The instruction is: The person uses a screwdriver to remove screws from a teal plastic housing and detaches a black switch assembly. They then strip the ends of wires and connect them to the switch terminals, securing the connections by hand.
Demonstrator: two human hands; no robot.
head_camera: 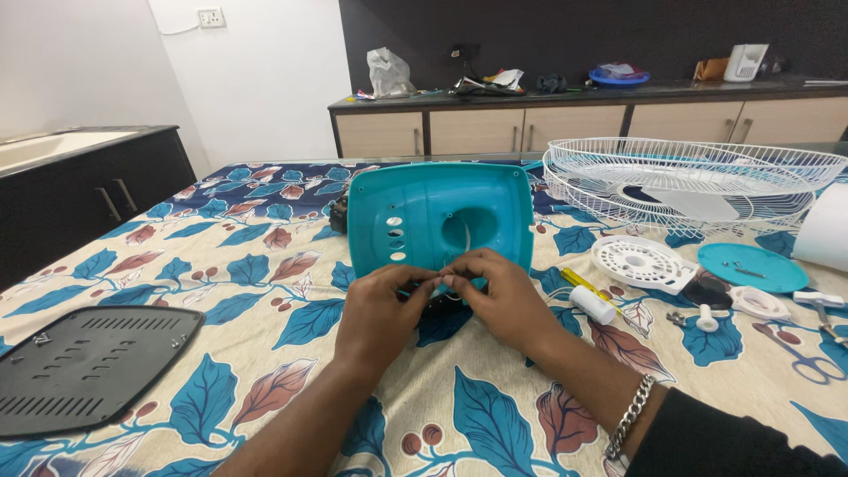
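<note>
A teal plastic fan housing (pixel 439 212) stands upright on the leaf-patterned sheet (pixel 265 265), its slotted face and round hole toward me. My left hand (pixel 380 309) and my right hand (pixel 503 296) meet at its lower edge, fingertips pinched together on a small white wire or part (pixel 446 281). A dark component (pixel 437 309) lies under the hands, mostly hidden. A metal chain bracelet (pixel 632 415) hangs on my right wrist.
A black vented base plate (pixel 84 367) lies at the left. White wire fan guards (pixel 689 181) sit at the right. Near them lie a white round disc (pixel 640 262), a teal disc (pixel 751 265), a yellow screwdriver (pixel 583 284), a white capacitor (pixel 592 305) and scissors (pixel 808 358). Cabinets (pixel 530 128) stand behind.
</note>
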